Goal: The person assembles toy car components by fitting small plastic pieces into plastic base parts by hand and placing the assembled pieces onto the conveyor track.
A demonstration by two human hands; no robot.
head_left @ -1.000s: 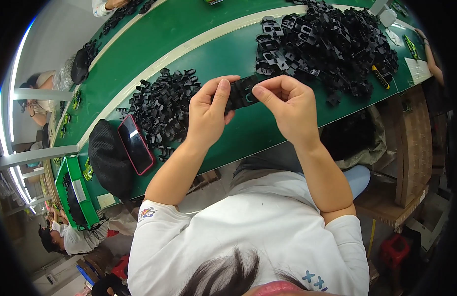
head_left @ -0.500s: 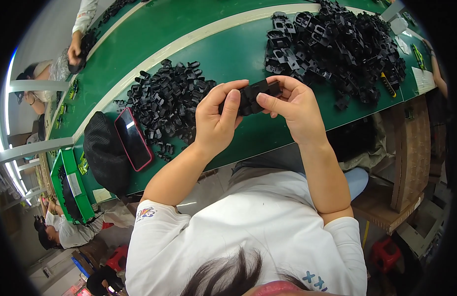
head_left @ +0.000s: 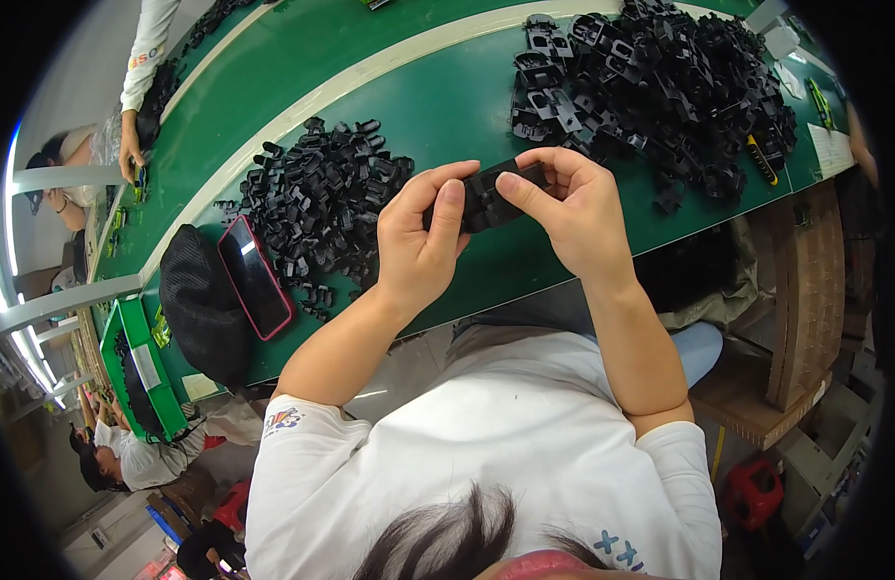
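Between both hands, above the front edge of the green table, is a black plastic part [head_left: 488,201]. My left hand [head_left: 420,227] grips its left end with thumb and fingers. At the other end, my right hand [head_left: 570,208] holds it, the thumb pressed on its upper face. Fingers cover much of the part, so its full shape is hidden. Left of my hands lies a pile of small black plastic pieces [head_left: 317,198]. A bigger heap of black plastic brackets [head_left: 641,92] spreads over the table at the far right.
A phone with a red edge [head_left: 256,278] lies beside a black mesh bag [head_left: 201,304]. Past them is a green bin [head_left: 150,372]. A yellow-and-black cutter [head_left: 761,159] sits by the right heap. Another person's hand [head_left: 130,153] reaches over the far left of the table [head_left: 428,130].
Both my hands have shifted very slightly left, still holding the black part. The other person's hand at the far left has moved down and left, toward a small yellow-green item.
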